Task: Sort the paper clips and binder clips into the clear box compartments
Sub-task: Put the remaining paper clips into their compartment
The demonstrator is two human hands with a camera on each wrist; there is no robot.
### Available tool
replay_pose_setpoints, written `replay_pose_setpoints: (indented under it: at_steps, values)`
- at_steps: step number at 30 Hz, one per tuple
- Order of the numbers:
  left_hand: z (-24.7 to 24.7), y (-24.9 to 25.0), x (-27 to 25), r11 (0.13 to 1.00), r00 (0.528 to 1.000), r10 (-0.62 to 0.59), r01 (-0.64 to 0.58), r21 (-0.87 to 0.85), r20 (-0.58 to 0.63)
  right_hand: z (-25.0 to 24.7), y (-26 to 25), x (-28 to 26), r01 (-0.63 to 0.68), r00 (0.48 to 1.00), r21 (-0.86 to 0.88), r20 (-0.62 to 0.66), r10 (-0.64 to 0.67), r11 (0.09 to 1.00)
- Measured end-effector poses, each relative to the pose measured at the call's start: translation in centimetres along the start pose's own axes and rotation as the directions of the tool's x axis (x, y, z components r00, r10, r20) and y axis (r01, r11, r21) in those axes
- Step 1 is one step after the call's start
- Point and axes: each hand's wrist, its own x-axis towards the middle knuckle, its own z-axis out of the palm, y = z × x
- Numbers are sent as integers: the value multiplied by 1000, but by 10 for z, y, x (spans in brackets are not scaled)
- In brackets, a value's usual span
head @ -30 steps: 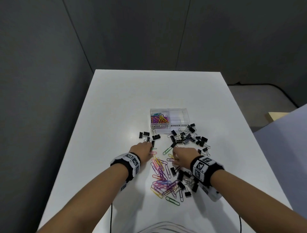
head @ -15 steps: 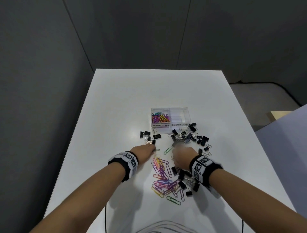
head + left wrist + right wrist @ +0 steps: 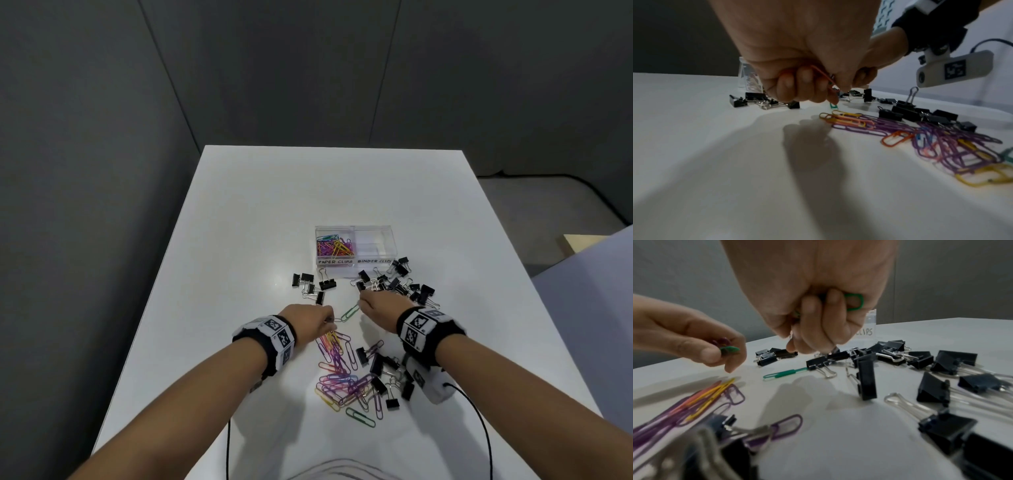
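The clear box (image 3: 356, 230) stands mid-table; its left compartment holds coloured paper clips (image 3: 334, 247), and the right one (image 3: 376, 245) looks empty. My left hand (image 3: 327, 318) hovers over the near pile of paper clips (image 3: 340, 373), fingers curled round several clips, an orange one (image 3: 822, 73) showing. My right hand (image 3: 364, 303) is at the edge of the black binder clips (image 3: 397, 284). It keeps a green paper clip (image 3: 855, 302) in its curled fingers, fingertips (image 3: 791, 347) just above a binder clip (image 3: 824, 361). One green paper clip (image 3: 350, 313) lies between the hands.
A few binder clips (image 3: 311, 284) lie left of the box front, and more (image 3: 383, 373) are mixed in by my right wrist. The white table (image 3: 274, 205) stretches beyond the box. Grey walls close the left and back; a cable (image 3: 479, 428) trails from the right wrist.
My right hand has moved forward to the binder clips near the box. My left hand has drawn back from the left binder clips to the near end of the green clip.
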Motion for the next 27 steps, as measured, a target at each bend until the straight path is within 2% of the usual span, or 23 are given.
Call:
replay_pose_setpoints:
  at_steps: [6, 10, 14, 21, 27]
  values:
    - [2, 4, 0, 988, 996, 54, -64, 137, 71, 10, -9, 6, 91, 995, -237, 47, -82, 967]
    - [1, 6, 1, 984, 997, 46, -56, 167, 65, 15, -10, 11, 66, 997, -232, 51, -56, 970]
    - [1, 4, -2, 992, 998, 27, -35, 125, 65, 16, -4, 5, 30, 998, -205, 63, -17, 978]
    - [-1, -15, -10, 998, 998, -29, 25, -64, -61, 11, 6, -9, 40, 999, -203, 40, -32, 978]
    - [-14, -39, -14, 995, 979, -57, 39, -95, -194, -43, -6, 11, 13, 1000, -240, 17, -9, 971]
